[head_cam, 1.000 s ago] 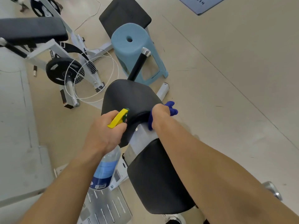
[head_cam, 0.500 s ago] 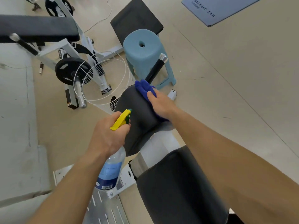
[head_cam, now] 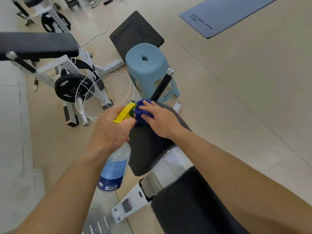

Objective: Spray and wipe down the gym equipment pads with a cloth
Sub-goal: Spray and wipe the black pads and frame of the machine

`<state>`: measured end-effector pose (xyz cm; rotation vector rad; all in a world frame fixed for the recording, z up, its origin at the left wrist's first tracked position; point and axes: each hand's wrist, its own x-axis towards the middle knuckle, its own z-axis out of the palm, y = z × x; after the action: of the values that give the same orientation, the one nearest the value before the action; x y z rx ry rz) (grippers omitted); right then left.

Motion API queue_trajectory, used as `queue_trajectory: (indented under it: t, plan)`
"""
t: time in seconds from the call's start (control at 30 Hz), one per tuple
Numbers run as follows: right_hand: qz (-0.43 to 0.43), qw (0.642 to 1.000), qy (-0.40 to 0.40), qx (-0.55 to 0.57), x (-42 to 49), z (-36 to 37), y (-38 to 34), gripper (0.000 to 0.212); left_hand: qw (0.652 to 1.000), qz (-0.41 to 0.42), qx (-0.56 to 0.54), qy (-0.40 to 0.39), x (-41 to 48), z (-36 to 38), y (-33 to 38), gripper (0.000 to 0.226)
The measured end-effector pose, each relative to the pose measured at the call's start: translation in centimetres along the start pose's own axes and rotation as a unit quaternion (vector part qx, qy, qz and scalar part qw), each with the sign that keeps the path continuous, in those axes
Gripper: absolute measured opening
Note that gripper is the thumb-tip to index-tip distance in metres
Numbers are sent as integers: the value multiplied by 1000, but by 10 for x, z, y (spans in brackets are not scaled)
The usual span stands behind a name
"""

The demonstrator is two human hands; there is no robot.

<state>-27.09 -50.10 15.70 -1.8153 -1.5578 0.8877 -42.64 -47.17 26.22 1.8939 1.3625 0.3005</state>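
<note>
Far left: black weight plate (head_cam: 70, 86) on a white machine frame, with a white wire guard (head_cam: 104, 92) on the floor beside it. Centre: left hand (head_cam: 111, 130) wrapped around the neck of a clear spray bottle (head_cam: 114, 169), its yellow trigger (head_cam: 124, 113) pointing toward the blue cloth (head_cam: 141, 112). The cloth sits on the far end of the black pad (head_cam: 148, 149), just beside the trigger. On it: right hand (head_cam: 160, 120) lying flat, fingers straight and spread, pressing the cloth to the pad. Beyond the pad: pale blue stool (head_cam: 146, 65). Upper right: blue mat (head_cam: 219, 14) on the floor.
</note>
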Motion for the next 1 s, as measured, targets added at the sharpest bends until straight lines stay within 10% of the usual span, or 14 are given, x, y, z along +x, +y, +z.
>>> queue_trajectory:
  t: [0.17, 0.67, 1.0]
  plan:
    - [134, 978, 63, 149, 16, -13, 27, 27, 998, -25, -41, -33, -3, 9, 6, 15]
    - [340, 937, -32, 79, -59, -43, 128, 34, 990, -100, -93, 33, -20, 68, 96, 36]
    - [338, 870, 60, 354, -65, -115, 160, 31, 949, -132, -155, 239, -11, 194, 149, 13]
